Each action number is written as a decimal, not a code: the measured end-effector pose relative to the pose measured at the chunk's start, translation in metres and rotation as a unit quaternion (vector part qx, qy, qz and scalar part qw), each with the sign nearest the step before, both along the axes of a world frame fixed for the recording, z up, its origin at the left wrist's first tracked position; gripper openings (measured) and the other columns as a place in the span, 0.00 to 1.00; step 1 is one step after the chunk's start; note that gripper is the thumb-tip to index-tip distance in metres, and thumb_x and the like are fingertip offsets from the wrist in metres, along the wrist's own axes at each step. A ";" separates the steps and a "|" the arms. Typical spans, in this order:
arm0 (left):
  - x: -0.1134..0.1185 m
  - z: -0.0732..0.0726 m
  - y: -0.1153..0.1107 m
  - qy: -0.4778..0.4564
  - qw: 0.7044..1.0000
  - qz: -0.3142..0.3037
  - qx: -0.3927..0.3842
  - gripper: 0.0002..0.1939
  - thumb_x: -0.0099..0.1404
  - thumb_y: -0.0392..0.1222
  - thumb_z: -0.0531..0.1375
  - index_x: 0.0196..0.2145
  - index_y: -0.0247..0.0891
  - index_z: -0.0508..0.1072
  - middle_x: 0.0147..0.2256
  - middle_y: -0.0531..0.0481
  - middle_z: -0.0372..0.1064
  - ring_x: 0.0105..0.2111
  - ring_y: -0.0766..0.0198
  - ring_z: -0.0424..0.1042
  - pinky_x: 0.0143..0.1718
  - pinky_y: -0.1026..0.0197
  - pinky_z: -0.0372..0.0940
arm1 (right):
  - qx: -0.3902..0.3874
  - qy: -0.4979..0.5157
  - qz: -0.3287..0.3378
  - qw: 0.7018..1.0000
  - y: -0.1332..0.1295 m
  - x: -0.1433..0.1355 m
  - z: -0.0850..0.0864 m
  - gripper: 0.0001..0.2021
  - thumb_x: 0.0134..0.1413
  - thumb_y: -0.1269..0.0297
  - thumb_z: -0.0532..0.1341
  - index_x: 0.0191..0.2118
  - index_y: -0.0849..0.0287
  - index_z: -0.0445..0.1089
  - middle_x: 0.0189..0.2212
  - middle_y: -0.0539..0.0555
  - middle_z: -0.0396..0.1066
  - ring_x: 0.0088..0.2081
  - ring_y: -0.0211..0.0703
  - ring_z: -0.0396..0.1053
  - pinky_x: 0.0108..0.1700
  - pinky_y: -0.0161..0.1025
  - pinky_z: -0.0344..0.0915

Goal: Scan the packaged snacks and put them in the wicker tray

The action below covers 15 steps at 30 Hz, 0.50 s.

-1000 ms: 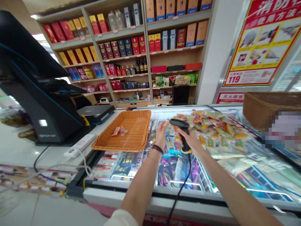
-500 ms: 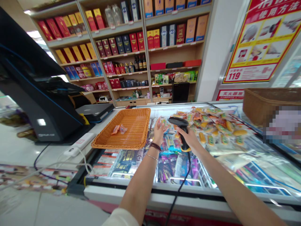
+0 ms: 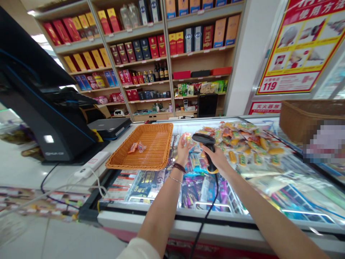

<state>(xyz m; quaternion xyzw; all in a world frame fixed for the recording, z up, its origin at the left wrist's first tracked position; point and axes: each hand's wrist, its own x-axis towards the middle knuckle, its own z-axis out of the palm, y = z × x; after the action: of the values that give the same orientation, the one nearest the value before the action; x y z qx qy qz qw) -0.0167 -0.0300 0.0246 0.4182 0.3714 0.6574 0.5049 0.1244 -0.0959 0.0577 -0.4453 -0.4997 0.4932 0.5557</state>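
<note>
Left hand: the left hand (image 3: 183, 151) is closed lightly around a small clear-wrapped packet (image 3: 186, 137), fingertips up. Reddish contents; label too blurred to read.
Right hand: the right hand (image 3: 216, 157) is wrapped around the grip of a black barcode scanner (image 3: 204, 139). Trigger finger position: can't tell.
Packet vs scanner: packet just beside the scanner's nose, apart, roughly level. Head points left, at the left hand.
State change: one packet is up off the goods and in front of the scanner. Means, my read: the two are lined up closely enough for a scan. No beam or readout visible, so can't tell if anything registered.
Orange wicker basket: the basket (image 3: 155, 144) sits left of the left hand, on the freezer (image 3: 129, 217) by the worktop (image 3: 63, 176). Two small wrapped packets (image 3: 137, 147) lie inside, close together, toward its left side.
Packet pile: loose heap of yellow and orange wrapped packets (image 3: 242, 160) right of the scanner, on the freezer glass. Bagged goods show under the hands.
Scanner cable: the black cable (image 3: 206, 216) hangs from the grip over the freezer's front edge.
Worktop kit: dark terminal (image 3: 58, 129), flat black device (image 3: 110, 127) behind it, white box (image 3: 93, 163) in front.
</note>
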 end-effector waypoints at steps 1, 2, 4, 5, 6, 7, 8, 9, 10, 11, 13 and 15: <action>0.000 0.000 0.000 0.001 1.000 0.000 -0.004 0.34 0.67 0.46 0.66 0.68 0.48 0.61 0.60 0.40 0.70 0.51 0.55 0.78 0.53 0.52 0.73 | 0.000 -0.002 -0.001 1.000 0.000 0.000 0.000 0.20 0.45 0.48 0.72 0.24 0.54 0.64 0.14 0.46 0.63 0.13 0.34 0.58 0.14 0.33 0.57; 0.000 0.000 0.000 -0.001 1.000 -0.001 -0.004 0.34 0.68 0.46 0.65 0.68 0.48 0.60 0.60 0.40 0.70 0.52 0.55 0.78 0.53 0.53 0.73 | 0.000 -0.003 -0.001 1.000 0.000 0.000 -0.001 0.20 0.45 0.47 0.72 0.23 0.55 0.64 0.14 0.46 0.63 0.13 0.34 0.58 0.14 0.33 0.57; -0.001 -0.001 0.001 -0.009 1.000 -0.004 0.002 0.33 0.69 0.44 0.63 0.68 0.47 0.59 0.61 0.41 0.69 0.53 0.56 0.77 0.53 0.55 0.73 | -0.002 -0.006 -0.002 1.000 -0.001 0.001 -0.001 0.21 0.45 0.47 0.72 0.23 0.55 0.64 0.13 0.46 0.63 0.13 0.34 0.58 0.14 0.33 0.57; -0.001 -0.002 0.001 -0.014 1.000 -0.005 0.005 0.32 0.70 0.43 0.62 0.68 0.46 0.59 0.61 0.41 0.69 0.54 0.56 0.77 0.52 0.56 0.73 | -0.002 -0.005 -0.003 1.000 -0.001 0.001 -0.001 0.21 0.45 0.46 0.72 0.23 0.55 0.64 0.13 0.46 0.63 0.13 0.34 0.58 0.14 0.33 0.57; 0.000 -0.003 0.001 -0.016 1.000 -0.007 0.005 0.31 0.70 0.42 0.62 0.68 0.46 0.59 0.61 0.41 0.69 0.54 0.56 0.76 0.52 0.56 0.73 | 0.001 -0.004 -0.002 1.000 -0.002 0.001 -0.001 0.21 0.45 0.46 0.72 0.23 0.55 0.64 0.13 0.46 0.63 0.13 0.34 0.59 0.14 0.33 0.57; 0.001 -0.003 0.001 -0.016 1.000 -0.007 0.004 0.31 0.71 0.42 0.61 0.68 0.46 0.59 0.60 0.41 0.69 0.54 0.57 0.77 0.52 0.56 0.74 | 0.005 -0.001 -0.001 1.000 -0.002 0.001 0.000 0.21 0.45 0.46 0.72 0.23 0.55 0.64 0.13 0.46 0.62 0.13 0.34 0.59 0.15 0.33 0.58; 0.002 -0.003 0.001 -0.015 1.000 -0.006 0.002 0.30 0.71 0.42 0.61 0.68 0.46 0.59 0.60 0.41 0.69 0.53 0.57 0.77 0.52 0.56 0.74 | 0.010 0.003 0.002 1.000 -0.001 0.000 0.002 0.21 0.45 0.46 0.72 0.23 0.55 0.65 0.13 0.45 0.62 0.14 0.34 0.59 0.15 0.33 0.58; 0.004 -0.002 0.002 -0.012 1.000 -0.002 0.001 0.30 0.71 0.42 0.61 0.68 0.45 0.59 0.60 0.41 0.69 0.52 0.58 0.77 0.52 0.56 0.74 | 0.013 0.009 0.007 1.000 -0.001 -0.001 0.004 0.21 0.46 0.46 0.72 0.24 0.56 0.65 0.13 0.45 0.62 0.14 0.34 0.59 0.15 0.32 0.58; 0.005 0.000 0.002 -0.010 1.000 0.004 -0.001 0.30 0.71 0.43 0.61 0.67 0.45 0.60 0.60 0.41 0.69 0.52 0.58 0.77 0.52 0.56 0.74 | 0.014 0.017 0.013 1.000 0.001 -0.002 0.007 0.21 0.46 0.45 0.72 0.24 0.56 0.65 0.14 0.45 0.62 0.14 0.34 0.59 0.15 0.32 0.58; 0.005 0.003 0.004 -0.008 1.000 0.012 -0.002 0.29 0.71 0.44 0.61 0.67 0.45 0.60 0.59 0.40 0.69 0.53 0.58 0.77 0.52 0.56 0.74 | 0.015 0.025 0.018 0.999 0.002 -0.003 0.012 0.21 0.46 0.45 0.72 0.25 0.56 0.66 0.14 0.45 0.63 0.14 0.34 0.59 0.16 0.32 0.58; 0.003 0.014 0.008 -0.006 1.000 0.030 -0.008 0.29 0.71 0.45 0.62 0.66 0.45 0.61 0.58 0.40 0.69 0.52 0.59 0.77 0.52 0.56 0.74 | 0.015 0.044 0.027 0.999 0.007 -0.009 0.022 0.21 0.45 0.46 0.73 0.27 0.56 0.67 0.16 0.46 0.65 0.15 0.34 0.60 0.16 0.32 0.59; -0.008 0.029 0.014 -0.006 0.999 0.045 -0.015 0.28 0.71 0.45 0.61 0.65 0.44 0.61 0.56 0.40 0.70 0.49 0.61 0.78 0.51 0.56 0.74 | 0.016 0.062 0.031 0.997 0.013 -0.018 0.034 0.19 0.45 0.49 0.74 0.30 0.57 0.68 0.18 0.47 0.67 0.15 0.34 0.61 0.15 0.32 0.60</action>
<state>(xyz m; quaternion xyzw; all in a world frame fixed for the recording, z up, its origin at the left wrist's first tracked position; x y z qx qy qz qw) -0.0249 -0.0157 0.0535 0.3892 0.3966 0.6767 0.4830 0.1068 -0.0832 0.0920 -0.3895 -0.4852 0.5289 0.5772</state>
